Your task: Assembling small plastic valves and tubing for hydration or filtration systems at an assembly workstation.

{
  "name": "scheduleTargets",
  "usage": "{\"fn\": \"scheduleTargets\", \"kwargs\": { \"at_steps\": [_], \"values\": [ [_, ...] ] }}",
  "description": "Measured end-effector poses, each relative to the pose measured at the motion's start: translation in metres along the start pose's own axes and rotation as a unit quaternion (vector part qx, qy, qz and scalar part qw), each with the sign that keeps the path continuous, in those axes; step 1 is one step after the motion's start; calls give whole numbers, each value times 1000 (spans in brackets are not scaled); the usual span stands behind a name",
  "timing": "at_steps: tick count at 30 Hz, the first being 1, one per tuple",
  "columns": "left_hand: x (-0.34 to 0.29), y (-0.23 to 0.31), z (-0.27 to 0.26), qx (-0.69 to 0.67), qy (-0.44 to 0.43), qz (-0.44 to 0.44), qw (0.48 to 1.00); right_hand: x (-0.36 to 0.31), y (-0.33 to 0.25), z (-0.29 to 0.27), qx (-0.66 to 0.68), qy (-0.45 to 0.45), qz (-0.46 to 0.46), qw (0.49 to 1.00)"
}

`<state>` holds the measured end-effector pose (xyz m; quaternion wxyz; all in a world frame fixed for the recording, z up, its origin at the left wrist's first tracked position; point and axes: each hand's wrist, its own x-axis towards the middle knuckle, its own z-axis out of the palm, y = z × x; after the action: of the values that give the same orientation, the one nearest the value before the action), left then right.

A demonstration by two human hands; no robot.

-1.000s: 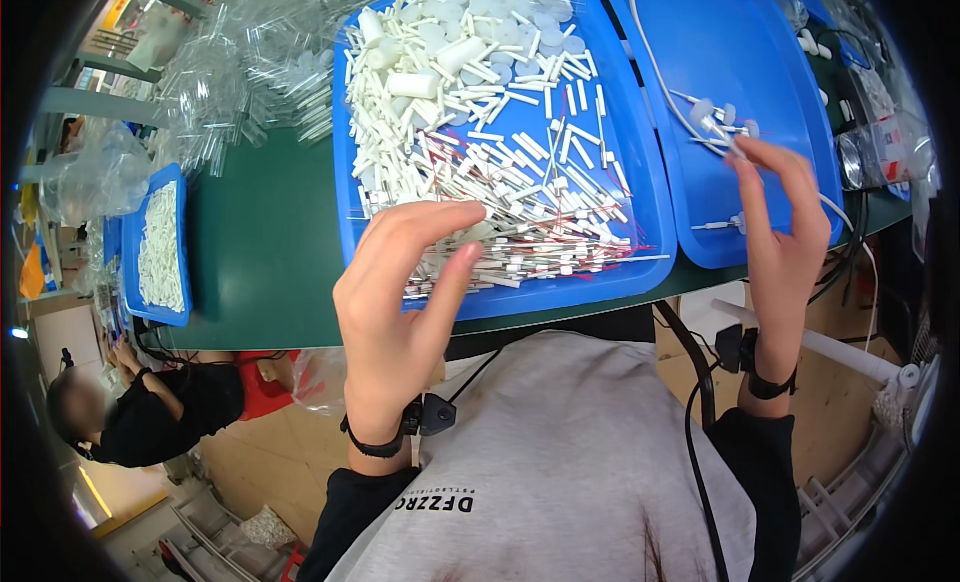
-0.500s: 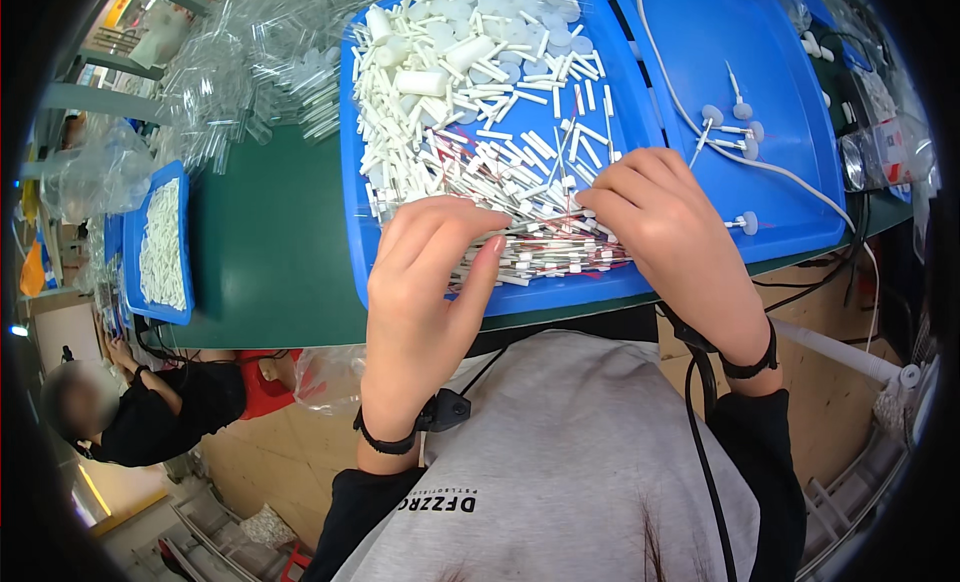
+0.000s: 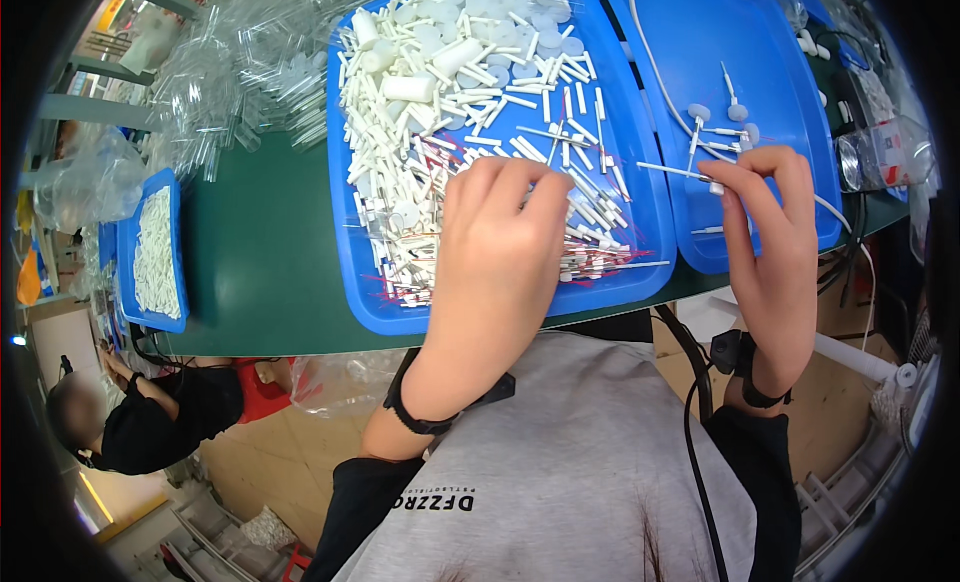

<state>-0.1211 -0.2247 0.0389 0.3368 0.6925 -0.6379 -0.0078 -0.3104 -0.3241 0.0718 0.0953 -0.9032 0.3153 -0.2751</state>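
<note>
My right hand (image 3: 772,217) pinches a thin white stick (image 3: 662,169) with a small white block near its end, held over the right blue tray (image 3: 790,92). My left hand (image 3: 503,232) is curled, back upward, over the wide blue tray (image 3: 640,102) in front of me. Its fingertips are hidden among the pieces, so I cannot make out what they grip. Around that hand lie short white tubes (image 3: 385,147) and a heap of white sticks with red wires (image 3: 600,265). Small sticks with round whitish discs (image 3: 738,113) rest in the right tray.
Clear plastic tubes (image 3: 225,92) are piled on the green table (image 3: 260,232) at the far left. A small blue tray (image 3: 178,272) of white pieces stands at the left edge. A white cable (image 3: 650,62) crosses the right tray. Another person (image 3: 150,412) sits at the left.
My hands were close together over the wide tray and are now apart. The right has moved right with a white stick; the left has shifted right and turned over the heap.
</note>
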Motion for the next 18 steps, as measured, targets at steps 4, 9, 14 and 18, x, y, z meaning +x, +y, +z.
{"fn": "scheduleTargets", "kwargs": {
  "at_steps": [4,9,14,18],
  "values": [
    [-1,-5,10,58,-70,33,995,-6,4,1,29,24,42,998],
    [4,-8,1,64,-115,30,991,-9,10,6,41,21,48,998],
    [1,-8,2,74,-120,17,990,-9,10,18,66,34,8,997],
    [1,-8,-4,23,-78,-7,997,-12,9,24,83,6,-18,996]
  ]
}}
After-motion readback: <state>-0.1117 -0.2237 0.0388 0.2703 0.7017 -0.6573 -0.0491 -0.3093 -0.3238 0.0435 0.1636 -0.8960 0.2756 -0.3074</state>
